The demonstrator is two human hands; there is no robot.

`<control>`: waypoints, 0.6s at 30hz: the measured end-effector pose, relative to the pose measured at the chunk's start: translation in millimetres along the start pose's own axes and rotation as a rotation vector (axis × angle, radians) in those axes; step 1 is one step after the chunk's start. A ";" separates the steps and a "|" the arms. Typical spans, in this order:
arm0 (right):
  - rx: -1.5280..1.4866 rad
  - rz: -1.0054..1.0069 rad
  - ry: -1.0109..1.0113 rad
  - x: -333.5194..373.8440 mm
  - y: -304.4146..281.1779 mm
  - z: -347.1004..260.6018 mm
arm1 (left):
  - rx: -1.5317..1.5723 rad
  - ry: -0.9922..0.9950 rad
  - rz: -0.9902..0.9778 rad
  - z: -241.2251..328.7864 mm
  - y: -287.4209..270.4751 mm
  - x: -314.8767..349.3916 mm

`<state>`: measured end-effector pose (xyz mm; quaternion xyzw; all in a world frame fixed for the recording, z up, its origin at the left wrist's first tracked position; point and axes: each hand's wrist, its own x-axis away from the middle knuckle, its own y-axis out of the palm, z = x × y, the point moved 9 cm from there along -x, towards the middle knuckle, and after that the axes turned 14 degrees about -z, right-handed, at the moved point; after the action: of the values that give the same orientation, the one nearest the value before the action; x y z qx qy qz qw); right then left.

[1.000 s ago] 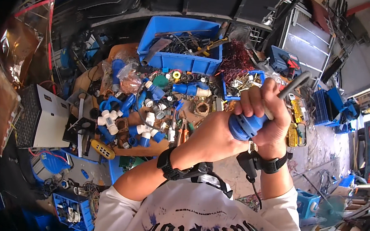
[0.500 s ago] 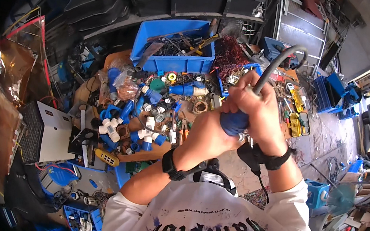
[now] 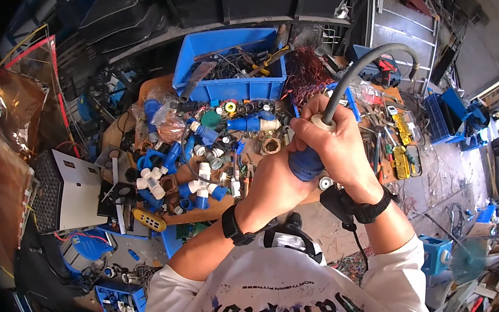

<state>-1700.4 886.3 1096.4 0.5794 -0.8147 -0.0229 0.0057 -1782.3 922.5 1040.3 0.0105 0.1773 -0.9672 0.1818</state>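
Both hands are raised over the workbench, holding a blue industrial plug (image 3: 304, 165). My left hand (image 3: 276, 182) is wrapped round its blue body from below. My right hand (image 3: 343, 149) closes round the upper end, by a cream-white collar (image 3: 323, 123). Out of that collar rises a thick dark cable (image 3: 365, 60), curving over to the right and ending in a cut tip. The plug's lower end is partly hidden by my left hand. Beyond my hands, a similar blue connector with a cream end (image 3: 254, 123) lies on the bench.
A blue crate (image 3: 230, 86) of wires and tools stands at the back, beside a tangle of dark red wire (image 3: 307, 78). White and blue fittings (image 3: 203, 178) crowd the bench's left half. A yellow multimeter (image 3: 402, 129) lies to the right, a laptop (image 3: 80, 193) far left.
Both hands have shifted slightly left with the plug. My right hand has turned, so the white collar now shows and the cable leans less and stands higher.
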 end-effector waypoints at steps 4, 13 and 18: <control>-0.058 -0.019 0.037 -9.7 -8.3 14.7 | 0.055 -0.042 -0.108 -7.5 4.6 -4.5; -0.579 -0.122 0.093 -13.3 1.6 18.5 | 0.848 -0.171 -0.602 0.4 26.9 7.6; -0.659 -0.075 0.050 -12.6 -1.4 20.7 | 0.940 -0.240 -0.653 1.6 34.7 10.7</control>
<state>-1695.7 898.4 1075.9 0.5764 -0.7411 -0.2711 0.2122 -1779.8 888.0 1029.1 -0.0748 -0.2988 -0.9423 -0.1311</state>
